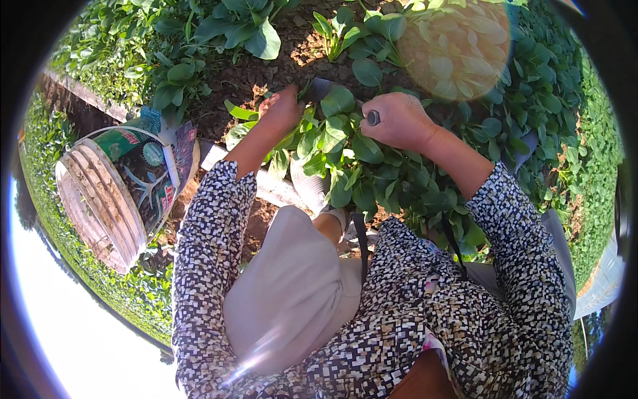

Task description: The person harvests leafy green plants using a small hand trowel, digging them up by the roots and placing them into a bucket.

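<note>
My right hand (400,122) is closed in a fist around the dark, round-ended handle of a hand tool. Its flat, greyish metal blade (321,88) shows to the left of the fist, low over the soil, partly behind leaves; the exact kind of tool is unclear. My left hand (282,108) is down at the soil just left of the blade, fingers curled together. Whatever those fingers grip is hidden. Leafy green plants (336,136) with broad, rounded leaves fill the space between my two wrists and hang toward my knees.
A dirty white bucket (100,206) with a green and dark printed side lies tipped at the left. Bare brown soil (292,50) lies ahead, between more leafy greens (242,26). Dense greens (531,100) grow at the right. My shoe (334,214) is below the plants.
</note>
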Available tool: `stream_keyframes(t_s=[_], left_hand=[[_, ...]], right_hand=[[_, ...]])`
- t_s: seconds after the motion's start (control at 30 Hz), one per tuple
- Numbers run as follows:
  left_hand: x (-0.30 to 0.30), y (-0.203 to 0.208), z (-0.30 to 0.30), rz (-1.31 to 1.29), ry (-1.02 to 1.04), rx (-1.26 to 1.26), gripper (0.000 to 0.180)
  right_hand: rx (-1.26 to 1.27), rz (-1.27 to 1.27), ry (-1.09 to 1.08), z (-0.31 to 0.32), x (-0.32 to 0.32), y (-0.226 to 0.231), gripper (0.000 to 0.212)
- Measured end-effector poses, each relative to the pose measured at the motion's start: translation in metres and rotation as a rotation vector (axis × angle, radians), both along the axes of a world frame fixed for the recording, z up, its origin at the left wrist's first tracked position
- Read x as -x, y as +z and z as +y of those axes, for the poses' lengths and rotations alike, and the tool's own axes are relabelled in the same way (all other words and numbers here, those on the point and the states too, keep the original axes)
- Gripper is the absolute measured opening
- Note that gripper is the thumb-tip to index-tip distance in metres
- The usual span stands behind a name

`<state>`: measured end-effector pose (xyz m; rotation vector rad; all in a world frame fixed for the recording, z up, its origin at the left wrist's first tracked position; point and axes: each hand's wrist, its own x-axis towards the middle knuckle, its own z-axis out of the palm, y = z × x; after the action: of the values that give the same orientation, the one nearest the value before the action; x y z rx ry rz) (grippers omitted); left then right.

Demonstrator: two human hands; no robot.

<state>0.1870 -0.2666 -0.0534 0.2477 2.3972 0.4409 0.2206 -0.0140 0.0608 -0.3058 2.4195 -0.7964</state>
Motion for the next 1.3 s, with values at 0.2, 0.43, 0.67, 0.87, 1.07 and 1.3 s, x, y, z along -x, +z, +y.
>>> stream_keyframes(t_s=[0.2,0.43,0.67,0.87,1.07,1.3], left_hand=[[0.033,-0.004,-0.032,-0.329,0.897,-0.506,0.053],[0.002,0.02,-0.049,-0.363,0.653,-0.287,0.041],[-0.03,0.062,-0.028,-0.142,-0.025,-0.004,0.038],[-0.026,0.074,-0.025,-0.033,-0.009,0.049,0.037],[-0.075,0.065,-0.01,-0.066,-0.188,-0.086,0.049],[-0.1,0.029,-0.004,-0.124,-0.199,0.025,0.067]], right_hand=[[0.503,-0.71,-0.654,0.012,0.013,0.013,0.021],[-0.005,-0.156,0.281,-0.032,0.025,0.046,0.02],[-0.288,-0.026,0.836,-0.043,0.03,0.093,0.014],[-0.287,0.017,0.846,-0.036,0.019,0.09,0.013],[-0.285,-0.012,0.782,-0.031,0.018,0.089,0.013],[-0.234,0.001,0.661,-0.027,0.011,0.086,0.015]])
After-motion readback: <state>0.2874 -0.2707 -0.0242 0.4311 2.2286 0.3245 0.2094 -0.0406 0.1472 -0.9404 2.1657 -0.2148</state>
